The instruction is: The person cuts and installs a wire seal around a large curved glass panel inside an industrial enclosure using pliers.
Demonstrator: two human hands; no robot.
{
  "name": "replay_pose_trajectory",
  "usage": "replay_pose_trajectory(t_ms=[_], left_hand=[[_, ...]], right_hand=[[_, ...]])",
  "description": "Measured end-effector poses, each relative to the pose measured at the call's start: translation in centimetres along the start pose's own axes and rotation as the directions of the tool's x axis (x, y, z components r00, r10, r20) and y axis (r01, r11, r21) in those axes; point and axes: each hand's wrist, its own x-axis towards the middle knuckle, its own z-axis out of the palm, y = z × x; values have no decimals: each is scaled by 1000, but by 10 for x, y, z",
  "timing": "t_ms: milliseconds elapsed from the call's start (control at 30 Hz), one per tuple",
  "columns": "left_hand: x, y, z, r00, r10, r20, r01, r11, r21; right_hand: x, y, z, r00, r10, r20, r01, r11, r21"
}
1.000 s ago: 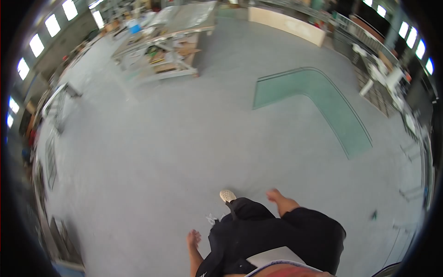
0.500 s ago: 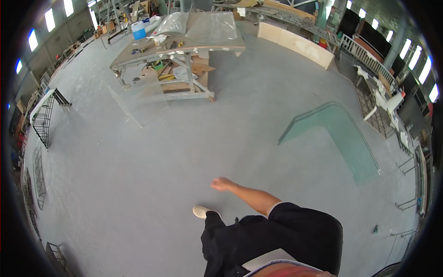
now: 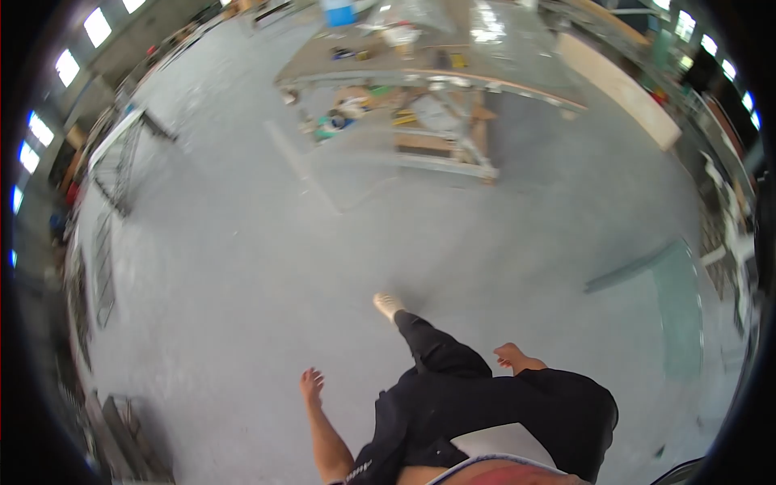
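My left hand (image 3: pixel 312 383) hangs over the grey floor at the lower middle, its fingers apart and slightly bent, with nothing in it. To the right, beside the dark clothing, my right hand (image 3: pixel 511 356) is partly visible, loosely curled with some fingers apart and no object in it. Neither hand touches anything. Ahead stands a workbench (image 3: pixel 372 71) bearing a blue container (image 3: pixel 339 12), plastic sheeting and small tools. Its lower shelf holds mixed items. A clear sheet (image 3: pixel 356 166) is in front of the bench's left part. One light shoe (image 3: pixel 388 305) shows ahead of the dark trousers.
An angled greenish glass piece (image 3: pixel 679 311) lies on the floor at right. A long pale board (image 3: pixel 618 89) stands behind it, toward the upper right. Metal frames (image 3: pixel 120 162) line the left side, with a dark metal item (image 3: pixel 129 436) at the lower left.
The bench appears larger and farther right, and the glass has shifted right and down in view. My left hand has come into view. My right hand has swung back toward the body.
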Motion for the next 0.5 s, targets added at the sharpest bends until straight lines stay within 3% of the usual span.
replay_pose_trajectory(t_ms=[67, 100, 167, 200, 267, 300, 367, 467, 500], left_hand=[[34, 22, 12, 992, -127, -2, 127, 990, 68], [48, 29, 17, 977, -213, 4, 212, 972, 99], [66, 48, 21, 921, -390, 30, 379, 909, 174], [73, 64, 24, 897, -436, 70, 418, 889, 185], [102, 76, 22, 898, -436, 60, 434, 900, 43], [121, 81, 19, 925, -373, 73, 376, 926, -36], [153, 105, 20, 927, -373, 40, 375, 921, -108], [222, 142, 16, 916, -400, 23, 398, 901, -171], [251, 157, 15, 911, -411, 26, 408, 894, -183]], right_hand=[[22, -98, -10, 993, 86, -74, -77, 989, 124], [87, -139, -9, 979, -162, -122, 155, 986, -69], [77, -290, -5, 983, -130, -130, 141, 987, 77], [78, -372, -9, 937, -338, -87, 313, 925, -216], [61, -549, -7, 850, -527, 1, 493, 794, -355], [32, -638, 0, 823, -566, -35, 553, 815, -175], [55, -792, 20, 711, -701, 52, 701, 701, -131], [36, -986, 53, 550, -835, 21, 817, 533, -221], [35, -1038, 61, 541, -841, 11, 821, 526, -222]])
